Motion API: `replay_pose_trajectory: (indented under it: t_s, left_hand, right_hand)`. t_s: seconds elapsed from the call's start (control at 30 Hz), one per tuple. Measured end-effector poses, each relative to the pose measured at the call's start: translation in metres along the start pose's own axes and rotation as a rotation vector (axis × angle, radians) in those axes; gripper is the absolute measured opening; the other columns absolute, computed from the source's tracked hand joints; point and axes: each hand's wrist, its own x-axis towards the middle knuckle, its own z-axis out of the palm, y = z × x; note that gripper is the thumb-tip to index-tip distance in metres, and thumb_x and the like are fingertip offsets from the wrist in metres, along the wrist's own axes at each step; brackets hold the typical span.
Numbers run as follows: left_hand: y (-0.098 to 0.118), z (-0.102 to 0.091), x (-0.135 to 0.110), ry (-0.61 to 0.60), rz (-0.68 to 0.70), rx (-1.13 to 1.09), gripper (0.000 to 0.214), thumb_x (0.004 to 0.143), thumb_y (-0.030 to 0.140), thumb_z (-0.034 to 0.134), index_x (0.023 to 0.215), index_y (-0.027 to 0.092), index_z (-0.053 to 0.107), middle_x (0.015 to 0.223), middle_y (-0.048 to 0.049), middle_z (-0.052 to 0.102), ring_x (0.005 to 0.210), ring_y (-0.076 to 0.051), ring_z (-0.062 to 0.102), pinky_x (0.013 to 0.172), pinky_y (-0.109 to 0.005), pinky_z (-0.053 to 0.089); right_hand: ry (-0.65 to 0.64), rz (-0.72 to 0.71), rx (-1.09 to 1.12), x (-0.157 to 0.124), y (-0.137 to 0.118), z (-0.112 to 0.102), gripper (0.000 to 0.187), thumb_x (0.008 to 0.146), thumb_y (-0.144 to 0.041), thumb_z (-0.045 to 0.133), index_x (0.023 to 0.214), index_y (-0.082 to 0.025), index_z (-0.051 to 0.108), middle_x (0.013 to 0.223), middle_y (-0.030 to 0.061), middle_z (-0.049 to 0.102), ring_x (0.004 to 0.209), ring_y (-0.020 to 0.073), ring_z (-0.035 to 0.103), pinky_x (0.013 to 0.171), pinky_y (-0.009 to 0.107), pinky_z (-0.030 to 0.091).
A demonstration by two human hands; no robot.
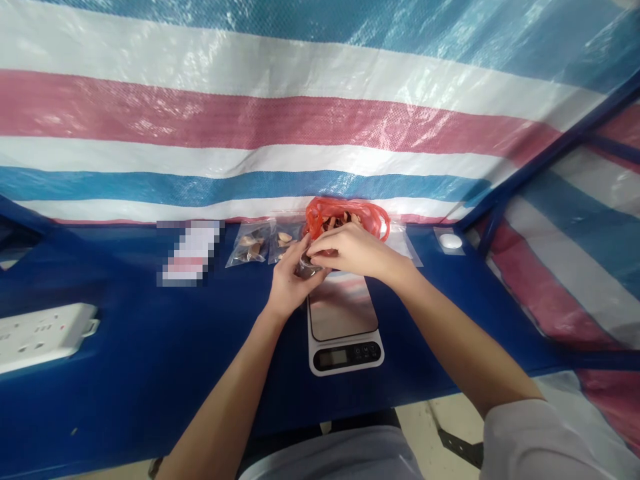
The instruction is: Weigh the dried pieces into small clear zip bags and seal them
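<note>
My left hand (291, 280) is wrapped round a small clear container (306, 268) with something dark in it, just beyond the far left corner of a kitchen scale (344, 310). Over the container's mouth bends my right hand (345, 248), fingers drawn together; what its fingertips hold, if anything, is hidden. Right behind the hands stands an open red plastic bag (373, 212) with brown dried pieces inside. Two clear zip bags (250, 248) of pale brown pieces lie to the left of my hands. The scale's display looks dark.
A blue table (190, 360) carries everything. At the left is a white power strip (45, 333), with a blurred-out paper (193, 253) farther back. A white round item (451, 241) in a clear bag lies at the back right. Striped sheeting (280, 120) hangs behind the table.
</note>
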Motion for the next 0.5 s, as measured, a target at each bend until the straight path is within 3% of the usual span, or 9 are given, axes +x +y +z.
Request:
replay_pose_trajectory:
  t_s: [0.3, 0.5]
  left_hand:
    - [0.002, -0.001, 0.001, 0.007, -0.052, -0.023, 0.068, 0.079, 0.041, 0.079, 0.14, 0.02, 0.058, 0.122, -0.0102, 0.071, 0.11, -0.025, 0.069, 0.099, -0.039, 0.055]
    - [0.001, -0.005, 0.002, 0.063, -0.113, -0.042, 0.066, 0.079, 0.041, 0.08, 0.138, 0.019, 0.06, 0.126, -0.0119, 0.069, 0.115, -0.026, 0.068, 0.105, -0.043, 0.052]
  right_hand:
    - [0.01, 0.008, 0.114, -0.003, 0.009, -0.009, 0.015, 0.093, -0.025, 0.065, 0.094, -0.02, 0.08, 0.085, 0.0022, 0.076, 0.076, 0.0138, 0.065, 0.072, 0.027, 0.041]
    - [0.095, 0.097, 0.202, -0.013, 0.043, -0.022, 0.019, 0.09, -0.024, 0.067, 0.105, -0.023, 0.079, 0.103, 0.0028, 0.079, 0.087, 0.0163, 0.072, 0.082, 0.028, 0.05]
